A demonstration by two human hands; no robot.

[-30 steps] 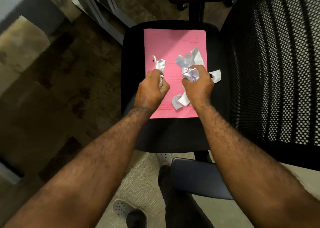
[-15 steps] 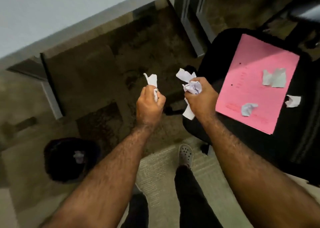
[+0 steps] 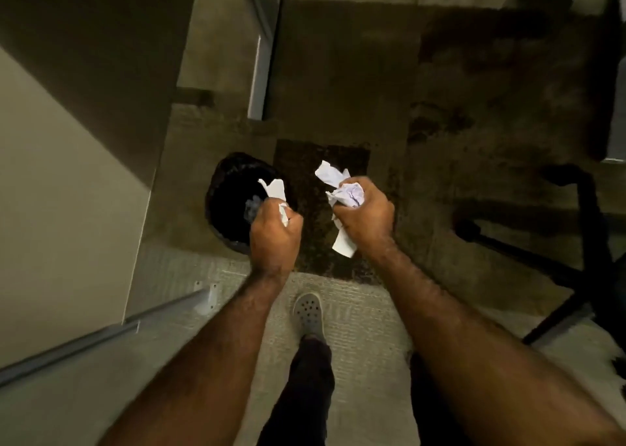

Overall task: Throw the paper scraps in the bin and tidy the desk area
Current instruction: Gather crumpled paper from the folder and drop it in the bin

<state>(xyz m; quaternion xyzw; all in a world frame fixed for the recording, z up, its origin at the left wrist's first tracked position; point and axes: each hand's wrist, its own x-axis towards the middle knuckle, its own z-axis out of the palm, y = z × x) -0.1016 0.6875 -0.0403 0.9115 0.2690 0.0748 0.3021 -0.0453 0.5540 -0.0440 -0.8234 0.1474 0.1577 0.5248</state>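
Table edge (image 3: 67, 208) at far left, bin (image 3: 230, 205) on floor beside it, dark liner, something pale already inside. Your left hand (image 3: 275, 234) fisted tight on paper strip (image 3: 276, 191), poised over bin's near rim, likely placed for straight drop. Your right hand (image 3: 364, 213) clenched on crumpled scraps (image 3: 349, 195), one tail hanging below, off to bin's right over dark floor; bring it across before releasing. Chair base (image 3: 582, 252) far right.

We locate the bin (image 3: 230, 205) on the floor ahead and left of the shoe (image 3: 307, 313), partly beneath the left hand (image 3: 275, 234), with the right hand (image 3: 364, 217) to its right, a desk leg (image 3: 262, 73) behind it, and the chair base (image 3: 576, 242) at far right.
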